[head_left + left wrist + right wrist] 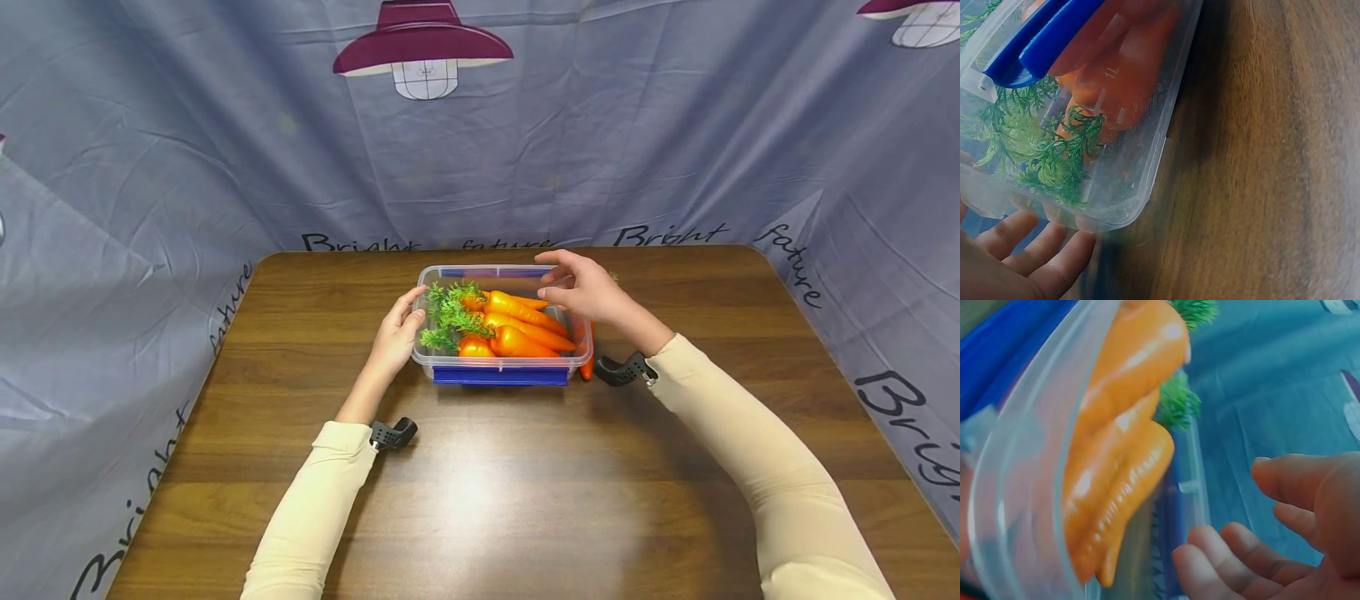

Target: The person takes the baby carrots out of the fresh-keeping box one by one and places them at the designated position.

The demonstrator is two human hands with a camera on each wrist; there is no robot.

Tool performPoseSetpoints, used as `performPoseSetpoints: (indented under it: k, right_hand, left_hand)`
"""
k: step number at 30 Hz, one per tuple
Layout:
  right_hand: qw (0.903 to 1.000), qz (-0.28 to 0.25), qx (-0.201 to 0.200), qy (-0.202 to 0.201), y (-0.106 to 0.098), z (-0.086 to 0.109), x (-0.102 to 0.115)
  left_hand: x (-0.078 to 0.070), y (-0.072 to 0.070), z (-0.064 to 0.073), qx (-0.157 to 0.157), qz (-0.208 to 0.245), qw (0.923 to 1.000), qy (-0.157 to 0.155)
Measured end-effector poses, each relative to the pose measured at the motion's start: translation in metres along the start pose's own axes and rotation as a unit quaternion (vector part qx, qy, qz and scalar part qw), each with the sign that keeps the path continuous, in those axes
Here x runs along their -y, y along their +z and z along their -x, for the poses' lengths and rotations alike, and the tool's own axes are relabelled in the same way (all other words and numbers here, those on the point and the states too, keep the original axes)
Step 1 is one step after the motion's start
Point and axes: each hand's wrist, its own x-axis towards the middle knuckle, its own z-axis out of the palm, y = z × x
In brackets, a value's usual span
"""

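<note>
A clear plastic food container (501, 363) with blue side clips stands at the back middle of the table, lidless in the head view. Several orange carrots (525, 333) with green leafy tops (453, 312) lie inside it, leaves to the left. My left hand (393, 337) is at the container's left end, its fingertips touching the wall. Over the container's right back corner hovers my right hand (588, 290), thumb and fingers spread apart with nothing between them. In the right wrist view, its fingers (1210, 575) are beside the carrots.
A red-orange carrot-like piece (587, 367) shows on the table against the container's right side. The wooden table (480, 483) ends at a grey-blue curtain (600, 150) printed with lamps and lettering. Each wrist wears a black mount (393, 433).
</note>
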Motion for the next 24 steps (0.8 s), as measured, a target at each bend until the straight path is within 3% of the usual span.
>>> performPoseSetpoints:
  k: [14,24]
  right_hand:
    - [0.9966,0.047,0.067,-0.010,0.034,-0.021,-0.004]
    - [0.9936,0.082,0.076,0.013,0.044,-0.027,-0.006]
  left_hand:
    - [0.001,0.000,-0.001,0.000,0.007,0.9999,-0.007]
    - [0.001,0.000,0.000,-0.006,0.016,0.9998,-0.013]
